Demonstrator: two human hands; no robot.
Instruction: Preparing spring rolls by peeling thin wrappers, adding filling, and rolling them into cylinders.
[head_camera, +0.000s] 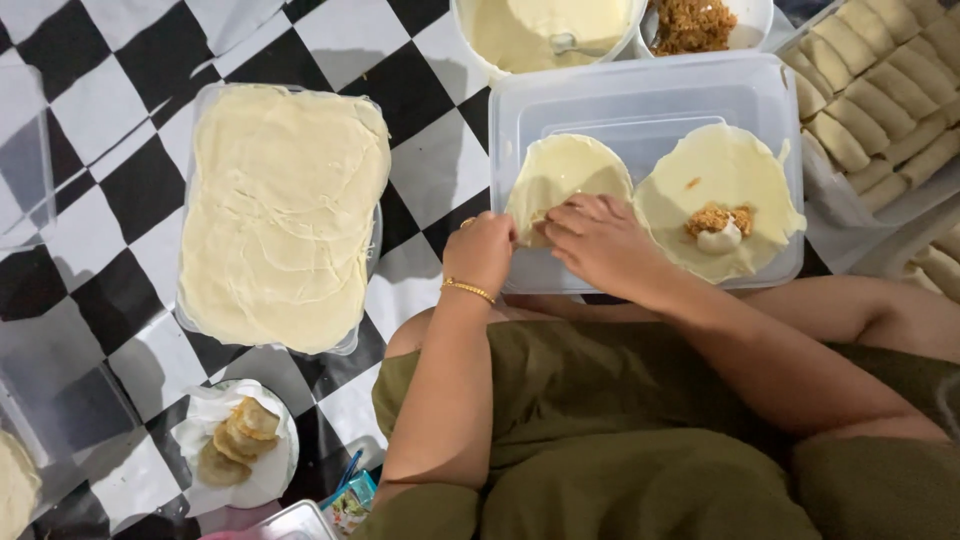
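Two thin pale round wrappers lie on an upturned clear plastic lid (640, 100). My left hand (482, 250) and my right hand (597, 240) both pinch the near edge of the left wrapper (565, 172), folding it over; its filling is hidden under my fingers. The right wrapper (720, 170) lies flat with a small heap of shredded brown filling and a white dab (720, 228) near its front edge. A gold bracelet is on my left wrist.
A clear tray with a stack of flat wrappers (282, 215) sits to the left on the black-and-white checked floor. A bowl of pale batter (545, 30) and a bowl of brown filling (695, 22) stand behind. Finished rolls (880, 90) fill a container at right. A small plate (235, 440) holds scraps.
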